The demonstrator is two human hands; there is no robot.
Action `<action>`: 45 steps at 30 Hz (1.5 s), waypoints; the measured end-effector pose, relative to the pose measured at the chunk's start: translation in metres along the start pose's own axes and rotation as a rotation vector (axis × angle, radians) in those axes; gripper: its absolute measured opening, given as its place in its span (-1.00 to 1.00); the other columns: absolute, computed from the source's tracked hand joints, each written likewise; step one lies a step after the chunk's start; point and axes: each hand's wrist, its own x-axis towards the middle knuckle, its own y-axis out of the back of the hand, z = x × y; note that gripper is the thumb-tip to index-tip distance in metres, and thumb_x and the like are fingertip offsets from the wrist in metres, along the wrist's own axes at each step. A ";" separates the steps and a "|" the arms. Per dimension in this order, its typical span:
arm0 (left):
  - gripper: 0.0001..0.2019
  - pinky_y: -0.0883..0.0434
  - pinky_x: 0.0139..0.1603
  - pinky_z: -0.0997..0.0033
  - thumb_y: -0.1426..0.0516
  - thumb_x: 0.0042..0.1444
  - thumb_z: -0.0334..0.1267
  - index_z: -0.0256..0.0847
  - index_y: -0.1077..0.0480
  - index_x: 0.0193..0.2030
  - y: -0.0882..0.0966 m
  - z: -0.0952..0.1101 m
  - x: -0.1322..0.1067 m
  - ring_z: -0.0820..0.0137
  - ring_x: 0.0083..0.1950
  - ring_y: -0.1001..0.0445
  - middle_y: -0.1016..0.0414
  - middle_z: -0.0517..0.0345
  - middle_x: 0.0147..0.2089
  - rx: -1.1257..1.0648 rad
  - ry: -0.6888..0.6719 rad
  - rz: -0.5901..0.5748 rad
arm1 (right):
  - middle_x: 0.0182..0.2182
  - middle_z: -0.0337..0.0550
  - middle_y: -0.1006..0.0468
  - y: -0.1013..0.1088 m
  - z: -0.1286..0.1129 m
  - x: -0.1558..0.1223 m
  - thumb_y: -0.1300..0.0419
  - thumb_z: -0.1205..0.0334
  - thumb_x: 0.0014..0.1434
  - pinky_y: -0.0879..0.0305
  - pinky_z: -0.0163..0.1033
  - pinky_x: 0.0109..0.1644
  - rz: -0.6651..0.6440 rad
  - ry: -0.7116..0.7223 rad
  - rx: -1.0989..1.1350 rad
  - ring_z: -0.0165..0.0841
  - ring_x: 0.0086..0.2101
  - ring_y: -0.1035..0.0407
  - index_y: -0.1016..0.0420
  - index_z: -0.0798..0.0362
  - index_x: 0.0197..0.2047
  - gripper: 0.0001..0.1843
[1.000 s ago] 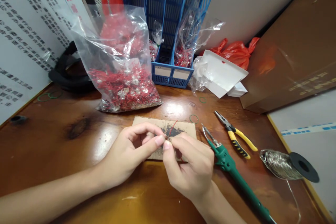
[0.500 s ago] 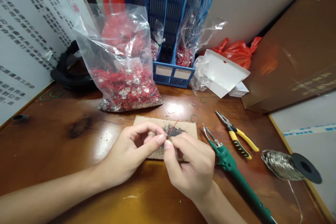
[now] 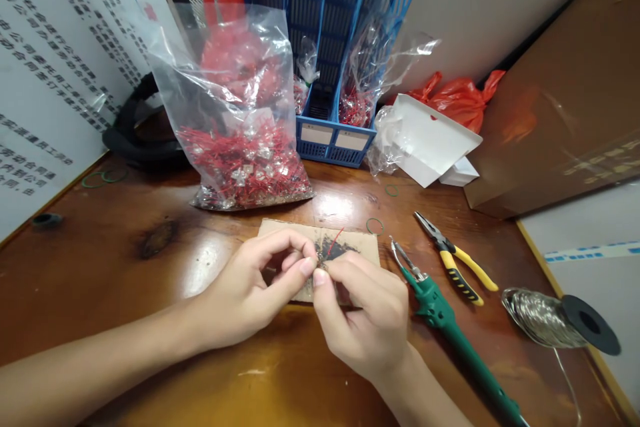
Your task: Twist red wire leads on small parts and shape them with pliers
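Note:
My left hand [image 3: 253, 293] and my right hand [image 3: 367, 317] meet fingertip to fingertip over a scorched piece of cardboard [image 3: 367, 247] on the wooden desk [image 3: 125, 280]. Both pinch a small part with a thin red wire [image 3: 334, 241] that sticks up between them. The part itself is mostly hidden by my fingers. A clear bag of red-wired parts [image 3: 240, 147] stands just behind the cardboard.
A green-handled soldering iron [image 3: 453, 333], yellow-handled pliers [image 3: 455, 257] and a solder spool [image 3: 555, 323] lie to the right. A blue file rack [image 3: 330, 47], a white box [image 3: 433, 137] and a brown carton [image 3: 565, 100] line the back. A printed board [image 3: 50, 60] leans at the left.
My hands stay pinched together on the red-wired part; only the view has shifted slightly to the left.

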 end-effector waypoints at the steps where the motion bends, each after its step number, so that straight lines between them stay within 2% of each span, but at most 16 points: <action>1: -0.75 -0.26 -0.31 0.45 -0.10 0.49 -0.11 -0.22 -0.40 -0.17 0.000 0.001 0.000 0.43 -0.31 -0.25 -0.25 0.21 -0.32 0.002 0.003 -0.006 | -0.54 -0.30 -0.25 0.001 0.000 0.001 -0.17 0.52 0.31 -0.03 -0.27 -0.45 -0.010 -0.014 0.028 -0.49 -0.53 -0.10 -0.39 0.10 -0.43 -0.73; 4: -0.73 -0.23 -0.37 0.47 -0.12 0.46 -0.11 -0.23 -0.40 -0.23 0.001 0.004 0.001 0.45 -0.37 -0.19 -0.15 0.25 -0.37 -0.018 0.012 -0.011 | -0.54 -0.30 -0.26 0.002 -0.001 0.003 -0.16 0.51 0.31 -0.06 -0.31 -0.45 -0.024 -0.077 0.120 -0.50 -0.53 -0.13 -0.42 0.12 -0.41 -0.75; 6: -0.78 -0.22 -0.41 0.49 -0.16 0.42 -0.13 -0.23 -0.45 -0.18 0.001 0.004 0.002 0.46 -0.40 -0.19 -0.14 0.26 -0.39 -0.015 -0.003 0.011 | -0.55 -0.31 -0.26 0.003 -0.002 0.004 -0.16 0.51 0.31 -0.05 -0.33 -0.45 -0.023 -0.106 0.161 -0.51 -0.52 -0.13 -0.41 0.12 -0.42 -0.75; 10: -0.85 -0.26 -0.39 0.50 -0.19 0.38 -0.28 -0.21 -0.58 -0.02 0.003 0.001 0.002 0.47 -0.41 -0.28 -0.32 0.23 -0.41 0.129 -0.121 0.080 | -0.56 -0.32 -0.25 0.002 -0.001 0.004 -0.17 0.48 0.31 -0.04 -0.34 -0.45 -0.027 -0.136 0.176 -0.53 -0.53 -0.13 -0.36 0.11 -0.46 -0.71; 13: -0.84 -0.26 -0.41 0.51 -0.18 0.37 -0.34 -0.23 -0.62 -0.06 0.005 0.002 0.003 0.49 -0.44 -0.31 -0.45 0.20 -0.40 0.196 -0.184 0.102 | -0.58 -0.32 -0.27 0.002 0.000 0.003 -0.18 0.47 0.31 -0.05 -0.35 -0.46 -0.035 -0.165 0.169 -0.53 -0.54 -0.13 -0.39 0.12 -0.47 -0.71; 15: -0.86 -0.26 -0.43 0.52 -0.20 0.34 -0.34 -0.25 -0.62 -0.11 0.005 0.005 0.003 0.51 -0.47 -0.29 -0.40 0.23 -0.46 0.206 -0.186 0.117 | -0.58 -0.32 -0.29 0.001 0.001 0.002 -0.19 0.46 0.31 -0.05 -0.35 -0.47 -0.040 -0.173 0.168 -0.53 -0.55 -0.13 -0.43 0.13 -0.45 -0.73; 19: -0.89 -0.25 -0.42 0.50 -0.26 0.30 -0.29 -0.25 -0.62 -0.19 0.004 0.009 0.003 0.50 -0.49 -0.26 -0.24 0.30 -0.53 0.185 -0.130 0.133 | -0.56 -0.30 -0.33 0.002 -0.001 0.002 -0.18 0.46 0.31 -0.06 -0.33 -0.46 -0.071 -0.182 0.187 -0.52 -0.54 -0.15 -0.49 0.14 -0.42 -0.76; 24: -0.79 -0.20 -0.42 0.48 -0.26 0.33 -0.19 -0.23 -0.59 -0.31 0.004 0.008 0.004 0.48 -0.45 -0.23 -0.30 0.25 -0.50 0.094 -0.028 0.125 | -0.57 -0.32 -0.28 0.003 -0.003 0.002 -0.18 0.44 0.31 -0.03 -0.34 -0.48 -0.095 -0.177 0.186 -0.54 -0.56 -0.11 -0.46 0.13 -0.44 -0.75; 28: -0.74 -0.27 -0.34 0.50 -0.23 0.37 -0.12 -0.24 -0.49 -0.30 0.006 0.004 0.005 0.48 -0.38 -0.28 -0.37 0.22 -0.40 -0.092 0.064 0.129 | -0.57 -0.32 -0.24 0.003 -0.002 0.003 -0.16 0.46 0.30 -0.02 -0.33 -0.46 -0.081 -0.145 0.183 -0.53 -0.54 -0.10 -0.36 0.11 -0.47 -0.72; 33: -0.65 -0.11 -0.49 0.56 -0.19 0.45 0.00 -0.23 -0.44 -0.27 0.007 0.002 0.005 0.56 -0.51 -0.05 -0.14 0.33 -0.51 -0.305 0.133 0.118 | -0.56 -0.33 -0.24 0.003 -0.002 0.001 -0.17 0.48 0.30 -0.02 -0.32 -0.47 -0.065 -0.117 0.148 -0.53 -0.54 -0.09 -0.36 0.10 -0.44 -0.73; 40: -0.72 -0.05 -0.56 0.63 -0.35 0.30 -0.05 -0.21 -0.46 -0.15 0.001 0.000 0.006 0.63 -0.53 -0.05 -0.17 0.34 -0.45 -0.509 0.208 0.053 | -0.55 -0.31 -0.26 0.002 -0.002 0.000 -0.19 0.51 0.30 -0.05 -0.29 -0.48 0.009 -0.087 0.107 -0.50 -0.55 -0.11 -0.44 0.11 -0.39 -0.77; 45: -0.62 -0.05 -0.57 0.66 -0.36 0.28 0.02 -0.27 -0.42 -0.23 -0.010 0.001 0.005 0.63 -0.54 -0.02 -0.17 0.34 -0.50 -0.690 0.363 0.028 | -0.56 -0.30 -0.30 -0.001 -0.003 0.001 -0.20 0.52 0.29 -0.10 -0.30 -0.46 0.073 -0.027 0.017 -0.49 -0.55 -0.16 -0.43 0.09 -0.39 -0.77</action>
